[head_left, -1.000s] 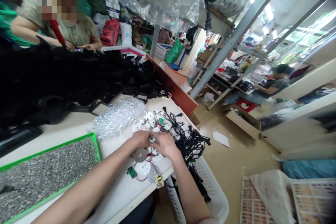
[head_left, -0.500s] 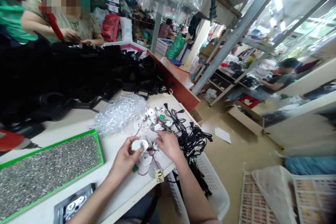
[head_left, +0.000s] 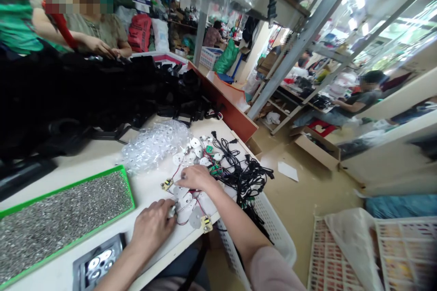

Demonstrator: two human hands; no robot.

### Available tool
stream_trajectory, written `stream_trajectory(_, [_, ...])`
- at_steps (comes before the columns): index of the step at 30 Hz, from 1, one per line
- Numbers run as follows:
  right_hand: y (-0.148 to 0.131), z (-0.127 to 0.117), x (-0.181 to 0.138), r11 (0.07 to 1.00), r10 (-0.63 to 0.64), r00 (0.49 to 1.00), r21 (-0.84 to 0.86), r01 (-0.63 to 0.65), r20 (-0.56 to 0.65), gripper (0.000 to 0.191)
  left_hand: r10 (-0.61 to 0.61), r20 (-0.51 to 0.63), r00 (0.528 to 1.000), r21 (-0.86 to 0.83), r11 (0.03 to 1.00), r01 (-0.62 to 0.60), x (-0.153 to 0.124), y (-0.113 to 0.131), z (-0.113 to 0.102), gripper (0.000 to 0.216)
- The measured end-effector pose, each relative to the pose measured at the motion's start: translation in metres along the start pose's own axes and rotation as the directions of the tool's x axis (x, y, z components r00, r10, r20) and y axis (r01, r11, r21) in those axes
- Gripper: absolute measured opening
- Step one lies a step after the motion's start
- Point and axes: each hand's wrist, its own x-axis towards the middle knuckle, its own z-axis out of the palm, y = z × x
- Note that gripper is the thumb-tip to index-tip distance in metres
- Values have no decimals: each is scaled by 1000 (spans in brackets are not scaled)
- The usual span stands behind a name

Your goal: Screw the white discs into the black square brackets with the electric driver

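Observation:
My left hand [head_left: 153, 225] rests low over the white table near its front edge, its fingers closed on a small white part [head_left: 172, 211]. My right hand [head_left: 196, 176] reaches across with bent fingers pinched together above the white discs; what they grip is hidden. A yellow circuit board [head_left: 167, 185] lies just left of the right fingertips. Under and between both hands are white plastic discs [head_left: 186, 200] joined by thin red and black wires. Another yellow circuit board [head_left: 206, 223] sits at the table's front edge, beside a grey-white disc [head_left: 195, 218].
A green tray of small metal screws [head_left: 68, 218] and a dark fixture with round silver pieces [head_left: 99, 259] stand to the left. Behind are clear plastic pieces [head_left: 155, 145] and heaped black parts [head_left: 85, 95]. Black power cords [head_left: 252, 177] hang toward a white basket [head_left: 280, 232]. A co-worker sits opposite.
My right hand has moved left across the discs. My left hand has drawn back and down with its palm turned lower. A yellow board now shows beside the right fingertips.

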Motion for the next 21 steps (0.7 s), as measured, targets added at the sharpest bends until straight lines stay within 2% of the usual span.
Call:
stream_trajectory(4, [-9, 3, 15, 997, -44, 999, 55, 44, -3, 40, 37, 10, 999, 18, 999, -37, 4, 5, -8, 30])
stream_trajectory(8, [-13, 3, 10, 991, 19, 996, 136, -6, -91, 37, 22, -175, 984, 35, 999, -16, 16, 13, -8, 35])
stream_trajectory(11, [-9, -4, -15, 972, 82, 973, 233, -30, -217, 40, 48, -207, 977, -32, 998, -56, 33, 16, -3, 51])
stream_trajectory(13, [-3, -7, -42, 923, 81, 937, 380, 57, -339, 40, 90, -164, 982, -85, 991, -105, 43, 15, 0, 55])
stream_trajectory(15, [6, -4, -71, 834, 85, 892, 521, 180, -444, 44, 100, -126, 987, -130, 985, -117, 51, 13, 0, 53])
stream_trajectory(17, [17, 7, -97, 768, 100, 875, 596, 236, -474, 43, 82, -97, 992, -177, 979, -98, 55, 11, -1, 50])
stream_trajectory(21, [40, 45, -126, 691, 183, 890, 699, 186, -417, 31, 92, -76, 993, -277, 954, -110, 57, 8, -6, 43])
